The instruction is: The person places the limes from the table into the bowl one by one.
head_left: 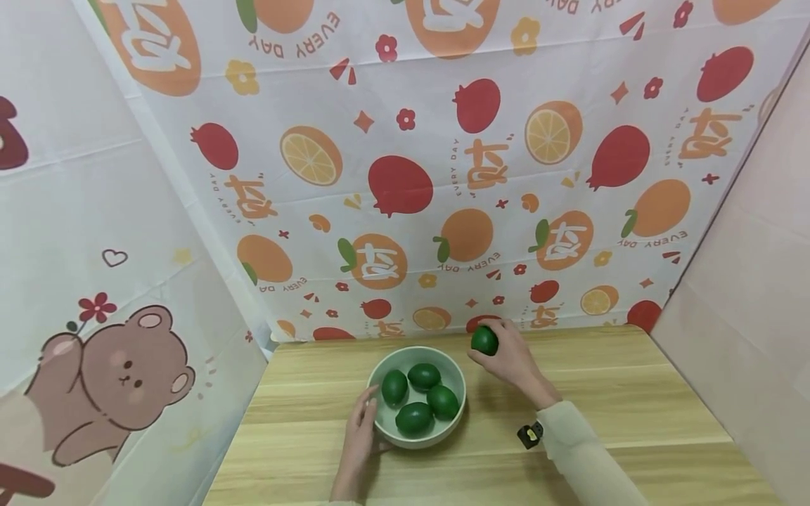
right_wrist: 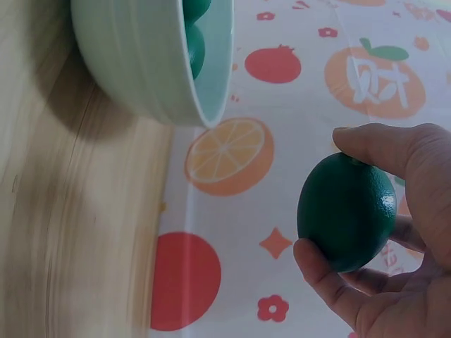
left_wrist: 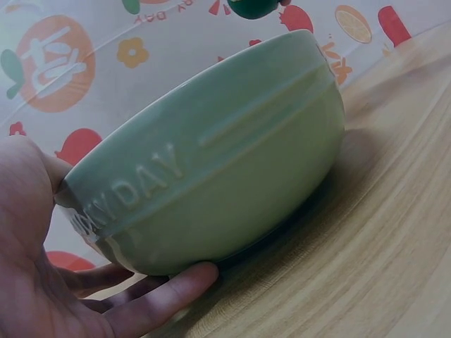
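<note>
A pale green bowl (head_left: 419, 443) stands on the wooden table, with several dark green limes (head_left: 425, 377) inside. My left hand (head_left: 361, 429) holds the bowl at its left side. In the left wrist view the thumb is at the rim and the fingers (left_wrist: 162, 303) reach under the bowl's lower wall (left_wrist: 232, 183), which bears raised lettering. To the right of the bowl, my right hand (head_left: 509, 355) holds another lime (head_left: 484, 341) above the table. The right wrist view shows this lime (right_wrist: 347, 213) pinched between thumb and fingers, apart from the bowl (right_wrist: 141, 63).
The light wood table (head_left: 304, 450) ends at a patterned fruit-print sheet (head_left: 399, 309) at the back. A sheet with a bear print (head_left: 136, 365) hangs on the left and a pale wall (head_left: 734, 330) on the right. A small black device (head_left: 529, 435) is by the right sleeve.
</note>
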Action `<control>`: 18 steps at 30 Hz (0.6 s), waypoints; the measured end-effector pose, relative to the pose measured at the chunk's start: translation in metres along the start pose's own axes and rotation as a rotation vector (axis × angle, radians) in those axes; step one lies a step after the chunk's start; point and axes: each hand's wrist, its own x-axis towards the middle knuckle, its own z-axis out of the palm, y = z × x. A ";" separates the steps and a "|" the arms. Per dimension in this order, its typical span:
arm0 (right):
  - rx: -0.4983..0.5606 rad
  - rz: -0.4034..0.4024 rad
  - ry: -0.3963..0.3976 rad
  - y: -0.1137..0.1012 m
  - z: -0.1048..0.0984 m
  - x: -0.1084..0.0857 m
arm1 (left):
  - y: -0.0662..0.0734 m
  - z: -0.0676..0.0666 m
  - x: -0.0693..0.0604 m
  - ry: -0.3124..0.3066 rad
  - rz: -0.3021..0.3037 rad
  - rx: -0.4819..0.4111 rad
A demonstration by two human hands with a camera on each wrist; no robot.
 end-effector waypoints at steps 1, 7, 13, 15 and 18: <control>0.001 -0.009 0.001 -0.002 0.000 0.000 | 0.000 0.000 0.000 0.001 -0.001 0.001; -0.008 -0.039 0.002 -0.009 0.005 -0.001 | 0.002 0.001 0.000 -0.006 -0.025 -0.009; 0.009 -0.064 0.003 -0.021 0.011 -0.003 | 0.002 0.001 0.000 0.000 -0.010 0.004; 0.014 -0.076 -0.003 -0.025 0.013 -0.005 | 0.001 0.001 0.000 -0.004 -0.008 0.006; 0.018 -0.092 -0.013 -0.031 0.017 -0.009 | 0.001 0.001 -0.001 -0.003 -0.019 -0.003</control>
